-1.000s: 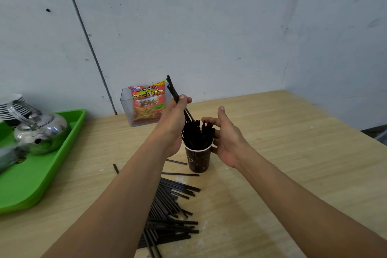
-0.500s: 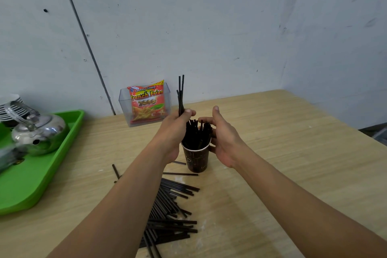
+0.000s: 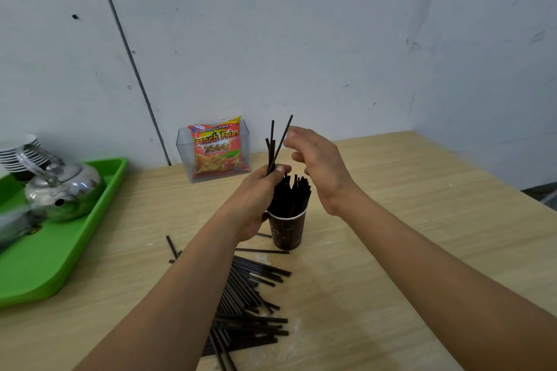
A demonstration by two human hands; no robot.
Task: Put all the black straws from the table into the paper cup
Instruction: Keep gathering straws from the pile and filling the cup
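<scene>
Wooden table [image 3: 391, 250], grey wall corner. Right hand [image 3: 319, 166] has left the cup [image 3: 287, 232] and risen above it to the tips of the held straws [image 3: 272, 141]; blurred, so pinching or merely touching, cannot tell. Left hand [image 3: 259, 193] still grips those few upright, just left of the cup's rim. Likely straightening before insertion. Big pile [image 3: 250, 304] before the cup remains.

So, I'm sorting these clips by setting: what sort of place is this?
Probably a café or drinks stall's prep corner, though I can't be sure. A metal kettle sits on a green tray beside stacked saucers, a paper cup holds black straws, and a clear holder displays a snack packet.
</scene>
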